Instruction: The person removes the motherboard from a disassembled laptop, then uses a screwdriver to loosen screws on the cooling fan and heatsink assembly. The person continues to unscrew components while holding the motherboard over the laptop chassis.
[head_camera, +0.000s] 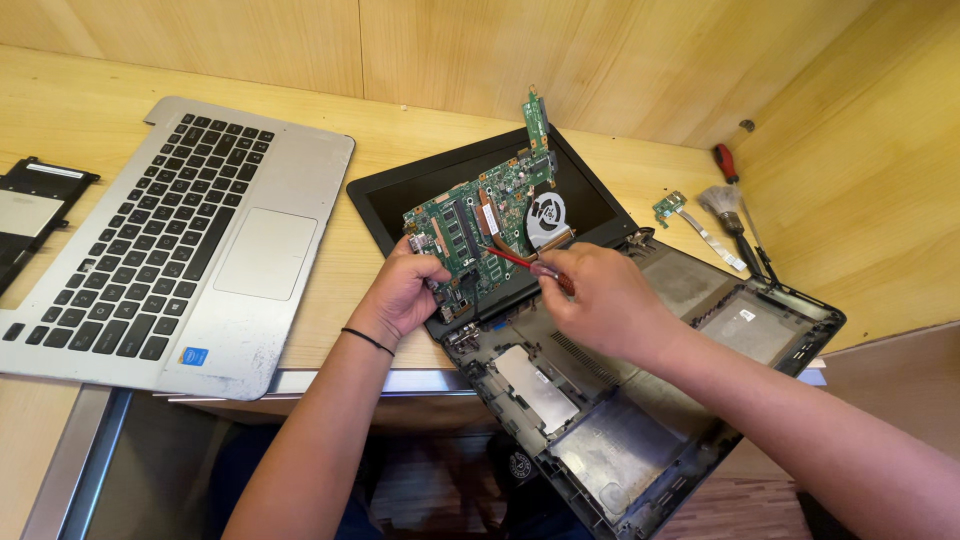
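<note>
Under both hands lies the opened laptop base shell (640, 420), its long axis running from near the left hand down and away past the right forearm; its shallow bays show only grey foil pads, no parts. Beyond the fingers sits the dark screen panel (400, 195), hinged to the shell. Well to the left of the left hand rests the detached keyboard deck (170, 250), and farther left a flat black battery (30, 215). The green motherboard (480, 220) stands tilted over the screen, its long axis running up and away from the hands, fan toward the right. The left hand (405, 290) is clamped on the board's lower left corner. The right hand (600, 295) pinches a thin red-handled tool (520, 260), tip touching the board's middle. Beyond the right hand lie a brush (725, 205), a screwdriver (727, 165) and a small daughterboard (668, 205)
</note>
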